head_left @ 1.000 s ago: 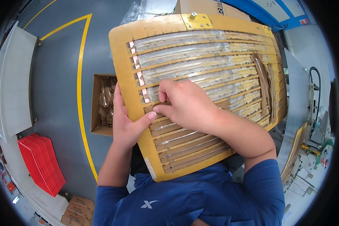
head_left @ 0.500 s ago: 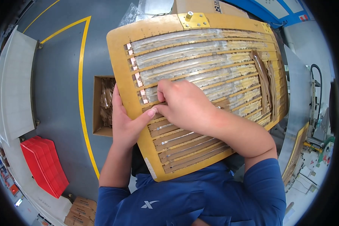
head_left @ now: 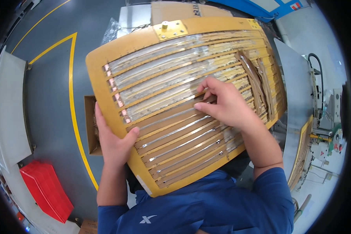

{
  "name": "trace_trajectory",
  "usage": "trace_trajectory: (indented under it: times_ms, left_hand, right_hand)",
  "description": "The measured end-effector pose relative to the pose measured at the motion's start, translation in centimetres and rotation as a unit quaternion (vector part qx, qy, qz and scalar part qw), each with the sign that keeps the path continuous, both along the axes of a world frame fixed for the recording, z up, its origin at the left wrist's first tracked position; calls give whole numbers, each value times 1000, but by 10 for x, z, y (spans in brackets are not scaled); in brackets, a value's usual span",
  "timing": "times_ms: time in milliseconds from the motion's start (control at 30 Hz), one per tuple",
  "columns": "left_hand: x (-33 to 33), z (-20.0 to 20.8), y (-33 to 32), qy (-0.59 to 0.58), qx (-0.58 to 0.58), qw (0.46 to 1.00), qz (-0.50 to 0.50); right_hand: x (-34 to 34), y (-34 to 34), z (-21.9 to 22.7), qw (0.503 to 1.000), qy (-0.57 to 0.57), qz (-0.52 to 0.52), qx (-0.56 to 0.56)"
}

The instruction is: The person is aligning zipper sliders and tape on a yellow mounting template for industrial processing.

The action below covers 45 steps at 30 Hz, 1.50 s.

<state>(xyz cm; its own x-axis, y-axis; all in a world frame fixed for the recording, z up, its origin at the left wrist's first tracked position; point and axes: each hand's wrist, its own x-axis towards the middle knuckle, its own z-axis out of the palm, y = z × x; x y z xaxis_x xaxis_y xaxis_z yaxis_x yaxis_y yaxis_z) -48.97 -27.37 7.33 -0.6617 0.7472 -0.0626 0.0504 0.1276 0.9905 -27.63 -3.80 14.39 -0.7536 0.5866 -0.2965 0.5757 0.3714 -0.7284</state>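
A yellow slotted board [head_left: 98, 78] lies tilted before me. My left hand [head_left: 115, 144] grips its left edge, thumb on top and fingers partly hidden along the side. Several brown zippers with silver teeth lie in its nearer slots. Over the uppermost of these zippers [head_left: 165, 117] is my right hand [head_left: 227, 102], its thumb at the tape and its index finger held apart from the thumb. The farther slots show glossy, smeared translucent strips [head_left: 156, 64] with pinkish pieces at their left ends. Loose brown zippers [head_left: 254, 80] lie across the board's right part.
A cardboard box [head_left: 90, 128] stands beyond the board's left edge. Red stacked trays [head_left: 46, 191] and a white bench [head_left: 9, 105] are at the left. Behind the board is another carton [head_left: 175, 12]. A metal panel [head_left: 294, 78] borders the right side.
My right hand has moved right along the uppermost zipper, away from my left thumb, and its fingers have spread. The zipper now lies straight in its slot. The board appears farther left.
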Motion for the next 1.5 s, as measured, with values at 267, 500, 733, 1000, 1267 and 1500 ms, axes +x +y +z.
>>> trace_trajectory:
  times_ms: [267, 500, 733, 1000, 1267, 1500]
  left_hand:
    - [6, 13, 7, -43, -14, 999, 17]
    - [10, 14, 6, -15, -18, 999, 27]
    - [8, 9, 5, -20, -16, 1000, 14]
    - [8, 10, 6, -34, 4, 999, 12]
    - [8, 11, 6, -42, -8, 999, 29]
    - [6, 4, 1, -15, -15, 1000, 14]
  right_hand:
    - [4, 4, 1, 997, -52, -53, 1]
    - [-2, 3, 0, 998, -32, -50, 19]
    - [-1, 5, -3, 998, -51, -46, 18]
    - [-5, 5, 0, 997, -58, -38, 39]
    - [-5, -14, 7, 973, -57, 23, 222]
    - [-42, -48, -33, 877, 184, 383, 224]
